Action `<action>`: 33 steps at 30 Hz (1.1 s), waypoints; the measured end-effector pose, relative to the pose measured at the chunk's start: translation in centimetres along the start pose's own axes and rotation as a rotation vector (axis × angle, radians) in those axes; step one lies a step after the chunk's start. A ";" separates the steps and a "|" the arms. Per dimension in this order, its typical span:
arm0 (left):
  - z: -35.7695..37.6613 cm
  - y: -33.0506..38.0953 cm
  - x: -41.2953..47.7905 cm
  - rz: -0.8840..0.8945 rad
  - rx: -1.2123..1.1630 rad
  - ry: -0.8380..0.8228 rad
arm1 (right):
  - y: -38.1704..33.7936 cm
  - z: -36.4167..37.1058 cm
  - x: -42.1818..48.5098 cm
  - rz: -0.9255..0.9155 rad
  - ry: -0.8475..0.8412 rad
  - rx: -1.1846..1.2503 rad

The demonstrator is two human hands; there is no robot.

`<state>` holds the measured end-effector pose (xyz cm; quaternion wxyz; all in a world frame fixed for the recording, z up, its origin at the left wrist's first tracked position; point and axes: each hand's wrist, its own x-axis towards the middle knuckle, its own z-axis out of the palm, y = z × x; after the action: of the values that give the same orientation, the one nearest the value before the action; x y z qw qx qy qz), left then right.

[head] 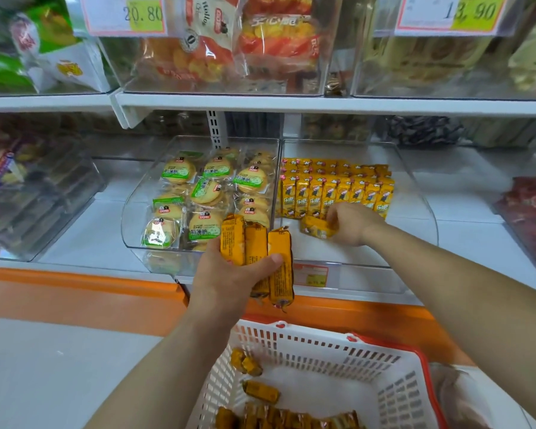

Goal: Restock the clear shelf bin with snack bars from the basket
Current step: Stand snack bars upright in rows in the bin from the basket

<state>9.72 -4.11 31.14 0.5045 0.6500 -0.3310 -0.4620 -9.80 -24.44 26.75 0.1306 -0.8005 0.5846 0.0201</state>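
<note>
Right hand is inside the bin, fingers curled round one bar. That bar lies flat on the bin floor, just in front of the rows.

Rows: yellow bars standing upright, packed side by side, two ranks visible, at the back left of the bin.

Left hand hovers in front of the bin's front wall, about where it meets the biscuit bin. It grips three bars side by side, ends up, thumb pressed across the rightmost one. Printed back side of the wrappers faces the camera. Their lower ends stick out below the hand.

Basket sits low, beneath both hands: white slatted plastic, red rim. Loose bars lie scattered on its bottom, with more heaped at the frame's lower edge.

Biscuit bin stands just left of the bin, walls side by side. It holds round biscuits in clear wrappers with green labels. Both bins sit on a white shelf with an orange strip along the front. A small label is on the bin's front wall, text too blurred to read.

The upper shelf carries more clear bins of bagged snacks. One price tag reads 20.80.
</note>
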 end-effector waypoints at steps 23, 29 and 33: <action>-3.0 -1.2 0.7 0.049 0.022 0.086 | -5.7 0.7 4.5 -0.241 0.528 0.343; -3.1 -1.1 0.6 0.051 0.015 0.086 | -4.8 -0.2 3.0 -0.229 0.511 0.342; -2.9 -1.2 0.6 0.058 -0.004 0.086 | -4.0 -1.3 0.5 -0.163 0.484 0.399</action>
<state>12.62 -3.29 30.03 0.5328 0.6584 -0.3265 -0.4195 -6.01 -24.02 28.67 0.1432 -0.7848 0.5252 -0.2962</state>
